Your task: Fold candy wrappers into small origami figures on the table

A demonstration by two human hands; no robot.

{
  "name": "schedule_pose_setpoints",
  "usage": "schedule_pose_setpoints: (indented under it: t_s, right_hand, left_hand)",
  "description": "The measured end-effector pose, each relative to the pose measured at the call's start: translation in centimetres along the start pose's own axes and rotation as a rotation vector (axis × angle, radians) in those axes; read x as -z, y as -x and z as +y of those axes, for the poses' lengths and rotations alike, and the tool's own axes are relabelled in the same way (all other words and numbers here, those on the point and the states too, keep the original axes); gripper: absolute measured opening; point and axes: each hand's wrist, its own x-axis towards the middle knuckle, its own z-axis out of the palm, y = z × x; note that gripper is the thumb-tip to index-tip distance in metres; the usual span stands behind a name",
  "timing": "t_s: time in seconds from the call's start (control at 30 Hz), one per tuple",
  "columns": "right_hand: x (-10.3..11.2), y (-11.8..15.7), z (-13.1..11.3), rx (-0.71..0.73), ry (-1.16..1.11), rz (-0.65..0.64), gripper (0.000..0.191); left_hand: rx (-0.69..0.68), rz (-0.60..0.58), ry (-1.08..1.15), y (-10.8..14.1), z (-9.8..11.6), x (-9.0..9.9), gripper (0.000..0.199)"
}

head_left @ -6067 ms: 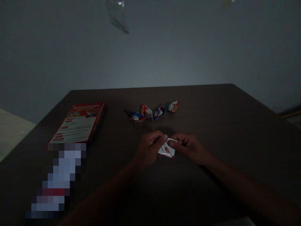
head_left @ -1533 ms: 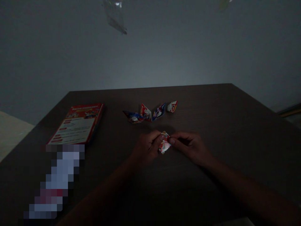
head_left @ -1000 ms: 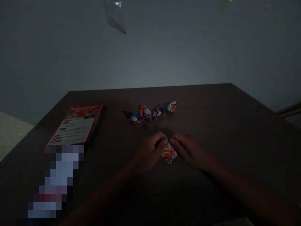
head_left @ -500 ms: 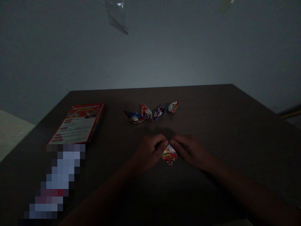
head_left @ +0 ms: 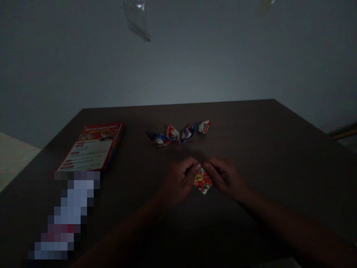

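Between my two hands is a small piece of folded, printed paper (head_left: 203,182), mostly red and yellow, with one corner pointing toward me. My left hand (head_left: 182,175) pinches its upper left edge between thumb and curled fingers. On the upper right edge, my right hand (head_left: 223,175) pinches it the same way, and the two thumb tips nearly meet. Behind my hands stand several folded paper pieces: a dark blue one (head_left: 159,139), a red and white one (head_left: 173,134), a blue one (head_left: 188,133) and a white and red one (head_left: 204,127).
A red booklet or flat box (head_left: 90,147) with printed text lies on the left of the dark table (head_left: 245,126). Nearer me on that side is a pixelated area. A clear plastic bag (head_left: 137,20) hangs on the grey wall (head_left: 195,56) behind the table.
The folded paper has turned slightly and shows more of its red and yellow print. Both hands keep their pinch, thumbs shifted a little. The folded pieces behind stay put.
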Motion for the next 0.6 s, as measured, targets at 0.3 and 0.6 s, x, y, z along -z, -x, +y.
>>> schedule_pose_setpoints:
  t_s: [0.3,0.6]
  right_hand:
    - [0.0,0.0,-0.1,0.011,-0.001,0.031,0.023]
    - [-0.1,-0.9,0.1,0.003,0.058,-0.041,0.033]
  left_hand:
    - [0.029,0.017,0.034,0.0,-0.1,0.0,0.028]
    - [0.054,0.048,0.007,-0.2,-0.2,0.9,0.026]
